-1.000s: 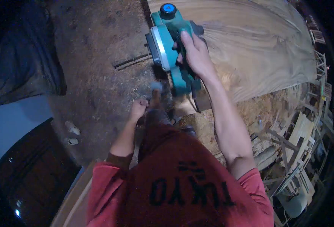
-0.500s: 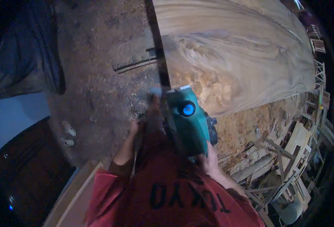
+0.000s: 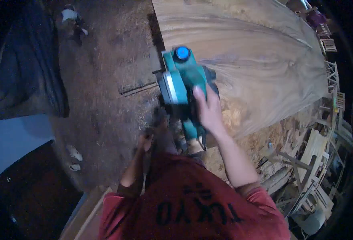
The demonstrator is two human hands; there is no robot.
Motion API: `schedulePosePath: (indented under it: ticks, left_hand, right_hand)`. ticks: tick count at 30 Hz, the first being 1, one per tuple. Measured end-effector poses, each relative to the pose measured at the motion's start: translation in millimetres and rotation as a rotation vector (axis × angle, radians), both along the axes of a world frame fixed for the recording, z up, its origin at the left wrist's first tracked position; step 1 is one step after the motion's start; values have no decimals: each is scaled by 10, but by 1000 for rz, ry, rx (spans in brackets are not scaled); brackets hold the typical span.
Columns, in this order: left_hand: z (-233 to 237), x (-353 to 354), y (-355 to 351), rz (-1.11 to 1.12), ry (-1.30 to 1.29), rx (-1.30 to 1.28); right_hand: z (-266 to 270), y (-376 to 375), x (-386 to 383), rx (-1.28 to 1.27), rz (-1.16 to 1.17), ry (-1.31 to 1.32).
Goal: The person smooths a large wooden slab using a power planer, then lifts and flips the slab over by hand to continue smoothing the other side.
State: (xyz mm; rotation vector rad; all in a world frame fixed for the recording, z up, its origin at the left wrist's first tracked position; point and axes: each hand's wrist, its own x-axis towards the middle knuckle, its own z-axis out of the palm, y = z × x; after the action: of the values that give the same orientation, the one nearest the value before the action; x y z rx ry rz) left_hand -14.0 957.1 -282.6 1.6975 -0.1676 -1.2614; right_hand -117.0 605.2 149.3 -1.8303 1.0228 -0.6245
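Observation:
A green electric hand planer point(image 3: 186, 80) with a blue front knob is in my right hand point(image 3: 210, 108), whose fingers wrap round its rear handle. The planer overlaps the left edge of a large wooden slab point(image 3: 260, 60) with swirling grain. My left hand point(image 3: 145, 142) hangs low beside my body in dim light, its fingers loosely apart, with nothing visible in it. Below it is the dark floor.
Shavings lie over the brown floor point(image 3: 104, 80). Two thin strips point(image 3: 140, 89) lie left of the slab. A dark cloth point(image 3: 28, 76) hangs at the left, above pale footwear point(image 3: 75, 154). Wood offcuts point(image 3: 308, 160) are piled at the right.
My right hand has raised the planer from beside my body, forward over the slab's left edge, and turned it. My left hand stays low at my side.

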Motion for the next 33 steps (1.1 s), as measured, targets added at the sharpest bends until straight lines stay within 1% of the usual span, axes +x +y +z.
schedulePosePath:
  ticks: [2, 3, 4, 5, 7, 9, 10, 11, 12, 13, 14, 16, 17, 18, 19, 20, 23, 25, 26, 27, 28, 29, 31, 33]
  left_hand:
    - [390, 63, -226, -12, -100, -37]
    - [743, 113, -396, -41, -140, -67]
    - [1115, 160, -548, -73, -176, -89]
    - [1462, 214, -719, -172, -217, 45]
    - [1973, 336, -1158, -361, -319, 294]
    - [2266, 334, -1444, -253, -339, 185]
    - [2305, 349, -1545, -195, -350, 129]
    - [2228, 380, -1640, -150, -258, 78]
    - [2077, 404, -1718, -103, -165, 29]
    - [1991, 418, -1779, -54, -74, -23]
    - [2058, 390, -1854, -50, -44, -58]
    - [2368, 290, -2076, -43, 11, -130]
    - [2470, 260, -2153, 29, 113, -96]
    - [2580, 217, -2211, 103, 215, -62]
    - [2636, 194, -2268, 178, 318, -29]
    - [2508, 150, -2268, 209, 375, -100]
    - [2459, 89, -2244, 239, 513, -139]
    - [2323, 60, -2197, 212, 655, -221]
    - [2252, 44, -2179, 198, 727, -262]
    - [2266, 15, -2184, 175, 650, -189]
    - [2298, -26, -2193, 152, 573, -115]
    - [2363, -62, -2214, 88, 480, -75]
    - [2497, -135, -2260, -38, 294, 15]
    - [2141, -155, -2159, -148, 255, -49]
  right_hand:
    - [-194, -459, 379, 52, -2, -9]
    - [-264, -691, 561, 88, 1, -20]
    - [-215, -890, 737, 148, 20, -49]
    - [-140, -1045, 854, 234, 70, -85]
    - [-98, -1072, 887, 271, 65, -111]
    - [-128, -977, 773, 295, 43, -103]
    - [-130, -826, 622, 279, 45, -83]
    - [-101, -637, 369, 338, 34, -45]
    - [-210, -456, 87, 272, 19, 26]
    - [-261, -186, -254, 316, 20, -48]
    - [-312, 85, -595, 361, 22, -121]
    - [-143, 630, -1337, 200, 86, 115]
    - [-113, 926, -1621, 357, 5, 215]
    - [-426, 1343, -2104, 109, 6, 167]
    - [-263, 1489, -2281, 203, 35, 169]
    - [-89, 1543, -2367, 302, 66, 176]
    - [-2, 1516, -2390, 440, 68, 222]
    - [-116, 1403, -2241, 360, 42, 227]
    - [-116, 1276, -2102, 359, 38, 215]
    - [-98, 1139, -1944, 359, 34, 203]
    - [102, 867, -1657, 398, 40, 175]
    - [191, 626, -1410, 434, 46, 145]
    - [17, 304, -1076, 339, -13, 132]
    - [-119, -72, -733, 250, -56, 123]
